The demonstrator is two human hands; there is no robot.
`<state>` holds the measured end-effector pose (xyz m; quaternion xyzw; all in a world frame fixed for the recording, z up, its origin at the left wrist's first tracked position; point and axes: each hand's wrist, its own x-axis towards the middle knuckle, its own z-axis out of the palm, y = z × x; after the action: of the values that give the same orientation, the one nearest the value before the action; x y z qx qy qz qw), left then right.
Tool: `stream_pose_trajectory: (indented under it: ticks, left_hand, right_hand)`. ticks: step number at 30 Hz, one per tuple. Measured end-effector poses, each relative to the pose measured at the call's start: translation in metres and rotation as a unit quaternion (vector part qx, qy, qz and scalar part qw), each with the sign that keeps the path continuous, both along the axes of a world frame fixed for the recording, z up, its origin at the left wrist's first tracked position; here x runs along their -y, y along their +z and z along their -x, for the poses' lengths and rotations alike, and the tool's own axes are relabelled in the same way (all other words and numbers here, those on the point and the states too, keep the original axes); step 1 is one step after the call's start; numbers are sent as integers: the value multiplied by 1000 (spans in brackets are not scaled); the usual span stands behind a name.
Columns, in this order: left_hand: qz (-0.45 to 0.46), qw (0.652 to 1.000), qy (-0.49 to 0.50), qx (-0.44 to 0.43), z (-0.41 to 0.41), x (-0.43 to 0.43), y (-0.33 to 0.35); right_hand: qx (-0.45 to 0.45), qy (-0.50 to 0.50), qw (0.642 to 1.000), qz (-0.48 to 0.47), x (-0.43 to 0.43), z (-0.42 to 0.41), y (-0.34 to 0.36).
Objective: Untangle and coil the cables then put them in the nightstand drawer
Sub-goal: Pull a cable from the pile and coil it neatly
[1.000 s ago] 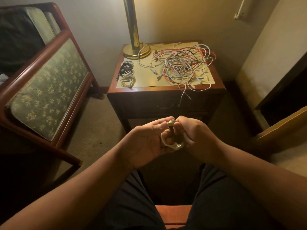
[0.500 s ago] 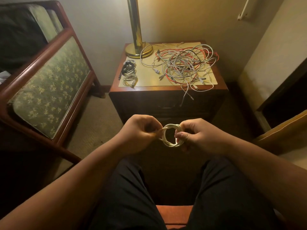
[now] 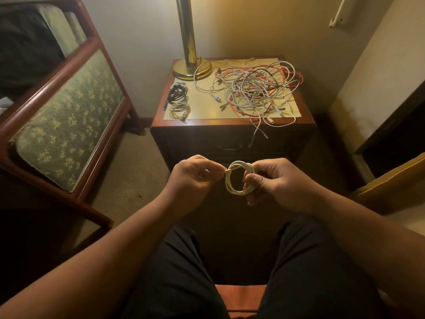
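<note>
Head view looked down past two bare forearms to a nightstand (image 3: 232, 132) set against the wall, its front edge just beyond the hands. Open carpet (image 3: 128, 171) lay to the left of it, between the nightstand and a wooden-framed bench with green floral upholstery (image 3: 66, 125); to the right the gap was narrower, closed in by a pale wall and a yellow cushion edge (image 3: 391, 178). The person sat with dark-trousered knees apart, and the hands worked in the free space above them.

On the nightstand top, a brass lamp base (image 3: 192, 69) stood at the back left corner. Two small finished coils, one black (image 3: 176, 94) and one pale (image 3: 180, 110), lay near the left edge, well apart from a big tangle of white, grey and red cables (image 3: 255, 90) covering the right half. A few white ends hung over the front edge, down across the drawer front, which was too dark to read.

The white cable coil (image 3: 238, 178) hung in mid-air before the nightstand, its ring roughly upright and facing the wearer. The right hand (image 3: 276, 183) had its grip closed on the coil's right side, thumb across the strands. The left hand (image 3: 195, 176) was pinched shut on the cable's loose end at the coil's upper left, the end pointing leftward.
</note>
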<state>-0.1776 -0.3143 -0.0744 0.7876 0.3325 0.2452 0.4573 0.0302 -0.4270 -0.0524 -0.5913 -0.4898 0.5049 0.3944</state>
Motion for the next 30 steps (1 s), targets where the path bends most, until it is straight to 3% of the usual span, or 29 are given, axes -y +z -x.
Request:
stream_pose_trajectory:
  ticks: [4, 7, 9, 11, 16, 24, 28, 30]
  left_hand:
    - [32, 996, 71, 42, -5, 8, -6]
    - [209, 968, 111, 80, -11, 17, -3]
    - [348, 920, 131, 121, -16, 24, -1]
    - [419, 882, 158, 148, -20, 28, 0]
    - [465, 856, 170, 148, -22, 28, 0]
    - [424, 875, 129, 197, -19, 29, 6]
    - [345, 920, 97, 158, -16, 30, 11]
    - [327, 930, 68, 155, -14, 27, 13]
  right_hand:
    - [-127, -22, 991, 26, 2, 7, 0]
    - [-188, -55, 980, 25, 2, 10, -3]
    - [-191, -77, 978, 14, 2, 14, -6]
    - [-194, -89, 977, 9, 3, 18, -9]
    - [-173, -85, 981, -5, 4, 19, -14]
    - [46, -53, 991, -118, 4, 11, -17]
    - [264, -4, 933, -244, 2, 8, -24]
    - [315, 4, 904, -288, 1, 6, -27]
